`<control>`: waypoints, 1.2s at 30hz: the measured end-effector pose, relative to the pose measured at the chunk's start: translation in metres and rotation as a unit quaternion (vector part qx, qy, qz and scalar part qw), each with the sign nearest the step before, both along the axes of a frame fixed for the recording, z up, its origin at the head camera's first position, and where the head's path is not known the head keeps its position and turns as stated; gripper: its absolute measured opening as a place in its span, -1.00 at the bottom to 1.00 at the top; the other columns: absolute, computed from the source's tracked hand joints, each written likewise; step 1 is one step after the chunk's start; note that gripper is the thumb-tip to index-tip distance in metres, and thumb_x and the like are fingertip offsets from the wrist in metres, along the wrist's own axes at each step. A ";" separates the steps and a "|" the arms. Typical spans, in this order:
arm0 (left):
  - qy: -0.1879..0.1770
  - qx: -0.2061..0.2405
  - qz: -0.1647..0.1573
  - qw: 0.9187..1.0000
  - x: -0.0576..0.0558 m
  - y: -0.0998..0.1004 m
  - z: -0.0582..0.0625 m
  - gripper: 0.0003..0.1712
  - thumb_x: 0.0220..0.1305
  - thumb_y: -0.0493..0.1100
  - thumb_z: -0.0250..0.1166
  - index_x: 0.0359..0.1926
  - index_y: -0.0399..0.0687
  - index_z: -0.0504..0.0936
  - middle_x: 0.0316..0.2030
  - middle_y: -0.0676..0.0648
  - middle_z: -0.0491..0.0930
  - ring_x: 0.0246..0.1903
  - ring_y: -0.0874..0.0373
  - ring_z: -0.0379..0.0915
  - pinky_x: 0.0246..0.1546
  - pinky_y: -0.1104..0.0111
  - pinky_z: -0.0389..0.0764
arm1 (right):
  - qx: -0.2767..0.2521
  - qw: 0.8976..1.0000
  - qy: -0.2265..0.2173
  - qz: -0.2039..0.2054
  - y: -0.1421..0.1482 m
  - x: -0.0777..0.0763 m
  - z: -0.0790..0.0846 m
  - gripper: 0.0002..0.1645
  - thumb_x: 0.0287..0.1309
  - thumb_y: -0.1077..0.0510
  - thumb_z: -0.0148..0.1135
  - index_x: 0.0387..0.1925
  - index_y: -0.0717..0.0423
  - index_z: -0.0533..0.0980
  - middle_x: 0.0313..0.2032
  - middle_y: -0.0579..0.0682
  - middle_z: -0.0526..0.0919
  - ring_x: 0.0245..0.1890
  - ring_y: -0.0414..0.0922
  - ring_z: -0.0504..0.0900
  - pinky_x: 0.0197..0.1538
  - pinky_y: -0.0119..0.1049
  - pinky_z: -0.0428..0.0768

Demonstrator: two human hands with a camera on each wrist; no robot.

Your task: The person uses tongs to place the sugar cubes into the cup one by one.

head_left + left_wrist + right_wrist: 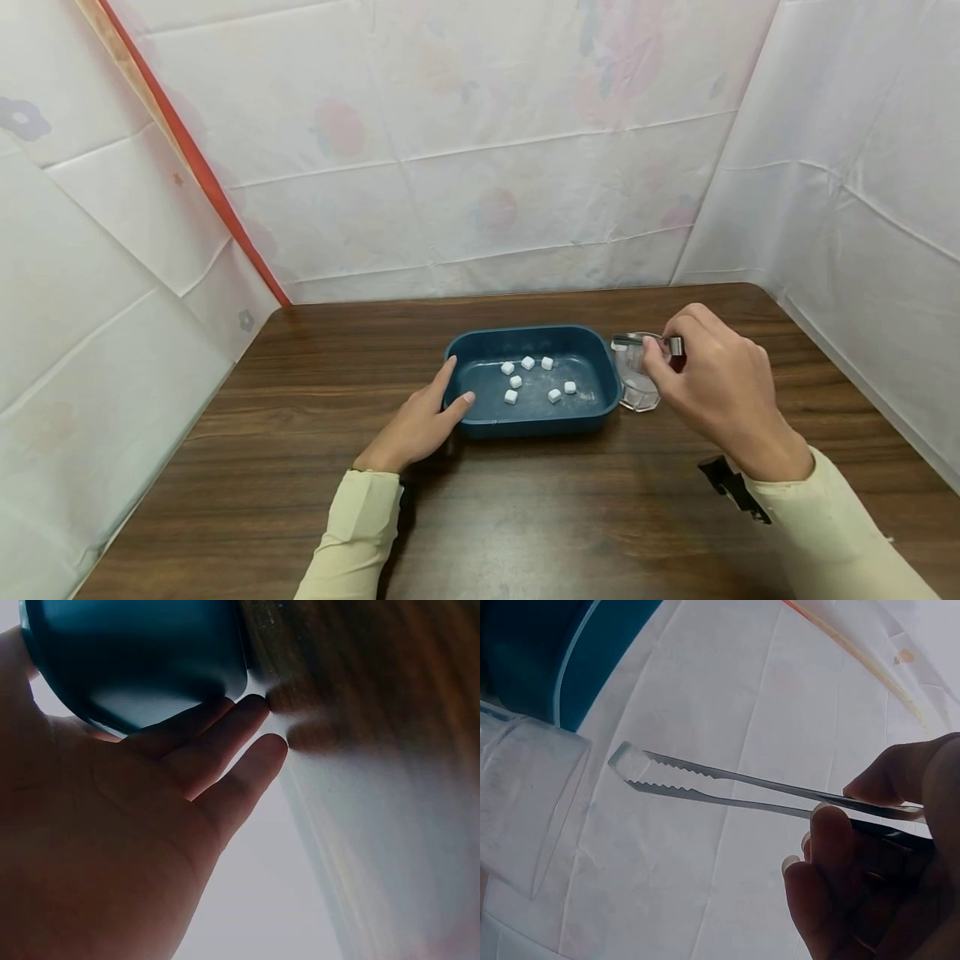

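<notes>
A dark blue rectangular basin [540, 423] stands on the table with several small white cubes [515, 382] scattered on its floor. At its left end my left hand [416, 421] holds the wall, thumb over the rim and fingers against the outer side [169, 675]. My right hand [720, 383] pinches metal tongs [757, 787] between thumb and fingers. Between the serrated tips sits one whitish cube [630, 763]. The tongs are over the mouth of a clear glass [639, 390], which stands close beside the basin's right end. What the glass contains is hard to make out.
The brown wood-grain table [315, 467] reaches back to pale patterned sheeting [465, 150], which also hangs at both sides. A red strip [195, 158] runs down the left corner. A black strap [733, 489] shows by the right wrist.
</notes>
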State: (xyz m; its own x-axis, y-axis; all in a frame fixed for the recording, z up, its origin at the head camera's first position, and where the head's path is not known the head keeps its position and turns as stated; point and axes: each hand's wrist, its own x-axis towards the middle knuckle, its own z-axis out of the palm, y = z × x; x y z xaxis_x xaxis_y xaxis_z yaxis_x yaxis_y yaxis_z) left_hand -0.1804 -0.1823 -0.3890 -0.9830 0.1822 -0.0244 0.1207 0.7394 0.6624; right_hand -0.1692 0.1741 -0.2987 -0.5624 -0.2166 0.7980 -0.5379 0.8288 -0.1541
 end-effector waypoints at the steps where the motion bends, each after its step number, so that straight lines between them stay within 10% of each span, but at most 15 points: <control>1: 0.000 0.000 0.000 1.000 0.000 0.000 0.000 -0.10 0.46 0.35 0.03 0.62 0.19 -0.09 0.52 -0.10 0.09 0.45 -0.09 0.10 0.36 -0.12 0.21 | -0.001 1.000 0.001 -0.002 0.000 0.000 0.000 -0.84 0.04 0.16 0.30 -0.53 0.14 0.51 -0.47 -0.03 0.52 -0.68 -0.14 0.43 -0.66 -0.08 0.40; 36: 0.000 -0.001 0.001 1.000 -0.001 0.000 -0.001 -0.11 0.47 0.32 0.04 0.62 0.17 -0.08 0.52 -0.10 0.10 0.44 -0.09 0.12 0.35 -0.11 0.22 | 0.014 0.991 -0.121 -0.055 0.011 -0.022 -0.018 -0.74 0.10 0.13 0.26 -0.61 0.09 0.43 -0.50 -0.04 0.47 -0.73 -0.11 0.35 -0.69 -0.07 0.33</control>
